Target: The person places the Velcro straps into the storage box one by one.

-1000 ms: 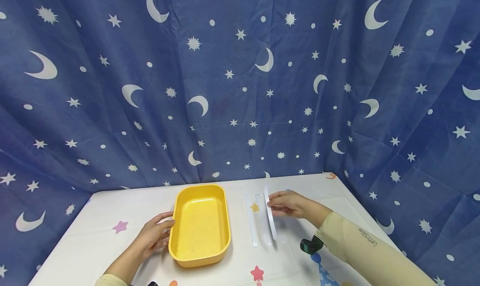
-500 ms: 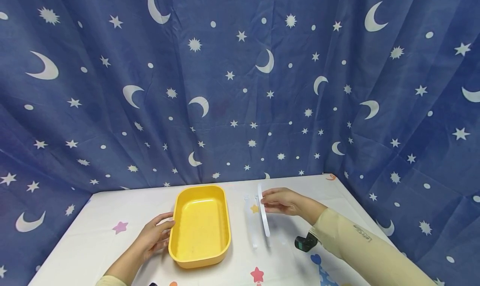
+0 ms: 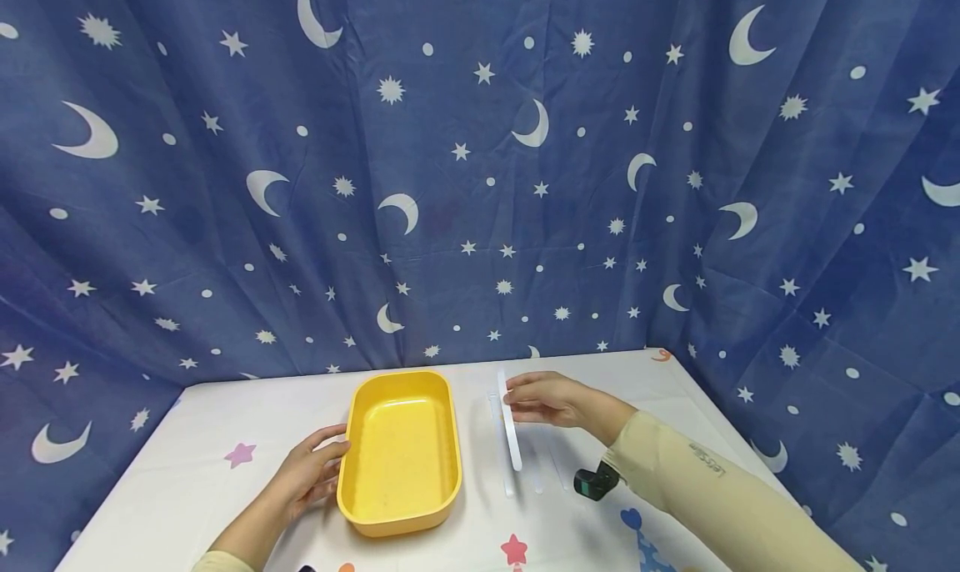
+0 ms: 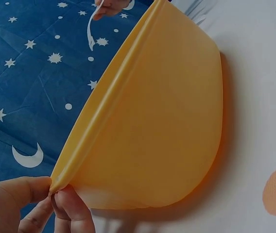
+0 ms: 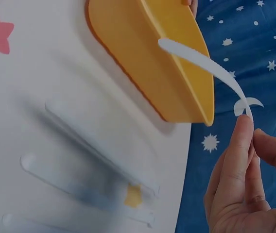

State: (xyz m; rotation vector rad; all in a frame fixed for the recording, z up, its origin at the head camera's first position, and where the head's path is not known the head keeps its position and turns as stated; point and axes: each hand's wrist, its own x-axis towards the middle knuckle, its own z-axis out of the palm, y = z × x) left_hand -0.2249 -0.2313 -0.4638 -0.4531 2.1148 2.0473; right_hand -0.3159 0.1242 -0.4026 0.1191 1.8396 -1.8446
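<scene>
The right hand (image 3: pixel 547 399) pinches a white strip (image 3: pixel 511 430) above the table (image 3: pixel 607 372), toward the far edge; the left hand (image 3: pixel 306 474) pinches the yellow tray (image 3: pixel 399 472) by its rim. Steady pressure should limit twisting.

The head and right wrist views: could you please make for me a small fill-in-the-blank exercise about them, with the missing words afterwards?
1. The left hand grips the rim of the tray, whose colour is ____.
2. In the head view, the right hand holds a white strip to the ____ of the tray.
3. In the right wrist view, ____ more strips lie on the tabletop.
4. The blue curtain shows white stars, dots and crescent ____.

Missing words: yellow; right; three; moons.
</scene>
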